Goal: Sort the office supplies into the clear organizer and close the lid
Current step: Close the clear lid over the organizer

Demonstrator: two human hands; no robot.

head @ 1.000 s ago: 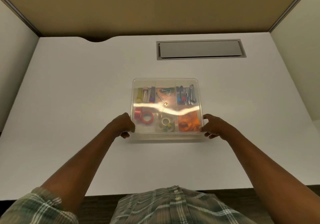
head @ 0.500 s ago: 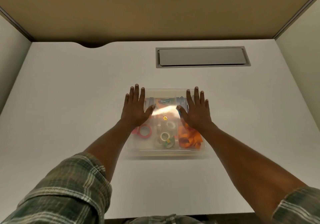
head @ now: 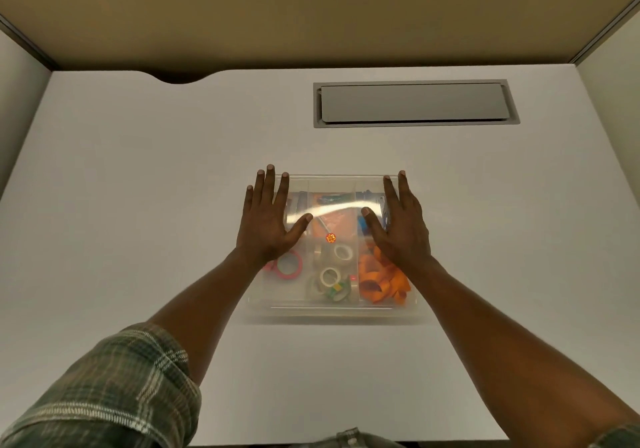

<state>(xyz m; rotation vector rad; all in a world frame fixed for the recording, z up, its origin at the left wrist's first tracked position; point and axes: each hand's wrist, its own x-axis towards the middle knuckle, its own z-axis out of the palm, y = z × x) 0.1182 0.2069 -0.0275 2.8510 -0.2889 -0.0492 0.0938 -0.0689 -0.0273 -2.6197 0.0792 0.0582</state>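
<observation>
Head view: left hand [head: 266, 220] and right hand [head: 403, 229] flat, fingers [head: 269, 184] straight, on the lid [head: 334, 201].
Their tips reach the organizer's [head: 332, 310] 12 o'clock edge; bench [head: 138, 205] stretches wide at 9 and 3.

I see a flat white counter [head: 138, 170] with a grey rectangular metal hatch [head: 414, 103] set into its far right part, a curved cut-out [head: 180, 78] in its far edge, and a tan partition wall [head: 311, 7] behind.

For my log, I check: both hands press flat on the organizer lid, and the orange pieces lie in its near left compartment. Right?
Not quite. The head view shows the orange pieces in the near right compartment. The left hand and right hand do press flat on the organizer lid.
</observation>
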